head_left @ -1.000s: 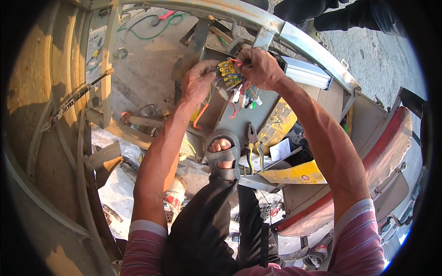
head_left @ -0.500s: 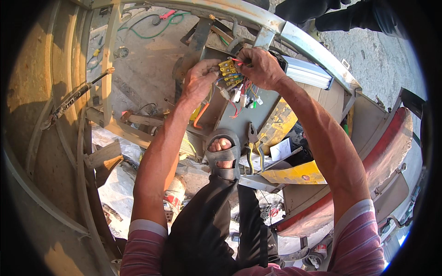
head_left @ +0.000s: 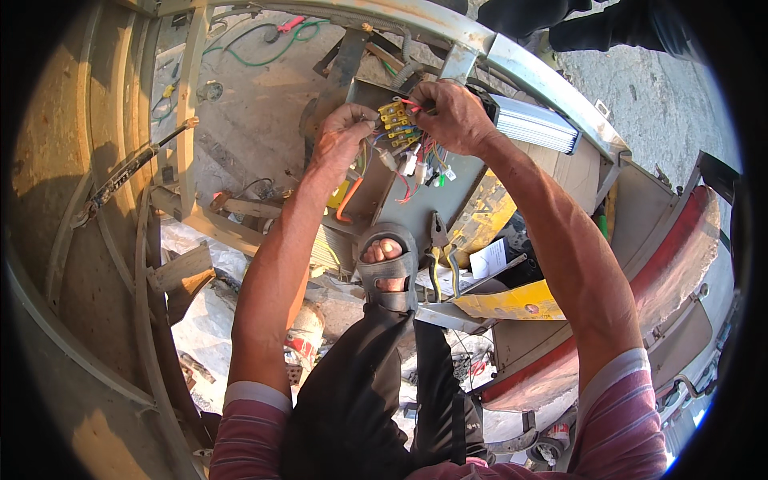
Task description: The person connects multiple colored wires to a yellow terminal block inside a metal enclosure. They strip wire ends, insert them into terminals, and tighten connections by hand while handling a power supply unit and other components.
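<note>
A yellow terminal block (head_left: 395,120) sits among coloured wires and white connectors (head_left: 408,164) over a grey metal box (head_left: 408,208). My left hand (head_left: 342,138) is closed at the block's left side; what its pinched fingertips hold is too small to name. My right hand (head_left: 454,118) is closed on a red wire (head_left: 410,103) at the block's upper right. Below lie black-and-yellow pliers (head_left: 443,252), beside my sandalled foot (head_left: 386,268).
A curved metal frame (head_left: 544,76) arches across the top, with a wooden panelled body (head_left: 92,304) on the left. A ribbed silver case (head_left: 534,126), yellow sheet pieces (head_left: 508,301) and a red curved panel (head_left: 672,248) are at right. Another person's dark-trousered legs (head_left: 608,28) show top right.
Both hands stay at the terminal block. My right hand has shifted very slightly up and to the left; little else has visibly moved.
</note>
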The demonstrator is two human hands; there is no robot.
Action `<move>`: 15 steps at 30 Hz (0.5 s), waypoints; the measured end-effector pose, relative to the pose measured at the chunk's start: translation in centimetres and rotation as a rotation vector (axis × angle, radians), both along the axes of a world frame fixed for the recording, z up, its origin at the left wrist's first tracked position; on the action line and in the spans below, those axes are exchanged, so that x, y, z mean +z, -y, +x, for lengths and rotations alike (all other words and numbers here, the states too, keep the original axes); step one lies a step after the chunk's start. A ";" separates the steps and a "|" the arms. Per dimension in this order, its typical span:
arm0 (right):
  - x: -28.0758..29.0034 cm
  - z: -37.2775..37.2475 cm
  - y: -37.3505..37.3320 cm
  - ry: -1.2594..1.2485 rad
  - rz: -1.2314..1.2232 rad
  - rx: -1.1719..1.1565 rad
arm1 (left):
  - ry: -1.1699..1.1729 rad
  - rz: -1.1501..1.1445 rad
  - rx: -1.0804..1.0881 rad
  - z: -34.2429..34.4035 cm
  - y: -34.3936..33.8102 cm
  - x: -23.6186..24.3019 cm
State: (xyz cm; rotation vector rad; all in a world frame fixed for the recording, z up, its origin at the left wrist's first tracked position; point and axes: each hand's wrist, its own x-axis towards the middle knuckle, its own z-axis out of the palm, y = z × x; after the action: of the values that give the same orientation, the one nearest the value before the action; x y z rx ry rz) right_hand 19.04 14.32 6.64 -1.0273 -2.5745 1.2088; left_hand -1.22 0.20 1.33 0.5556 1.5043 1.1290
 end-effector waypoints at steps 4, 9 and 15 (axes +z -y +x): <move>0.1 -0.1 0.0 0.027 0.001 -0.011 | 0.018 -0.027 0.056 0.1 0.2 0.3; 0.2 0.0 -0.1 0.046 -0.004 0.007 | 0.038 0.014 0.103 0.0 0.7 0.0; 0.4 0.0 0.0 0.045 -0.021 -0.008 | 0.012 0.126 0.122 0.1 1.0 -0.6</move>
State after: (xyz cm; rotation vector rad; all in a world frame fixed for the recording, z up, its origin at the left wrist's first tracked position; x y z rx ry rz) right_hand 19.03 14.28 7.09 -1.0797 -2.5940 1.2275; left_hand -1.07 -0.80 0.77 0.5479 1.4799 1.3268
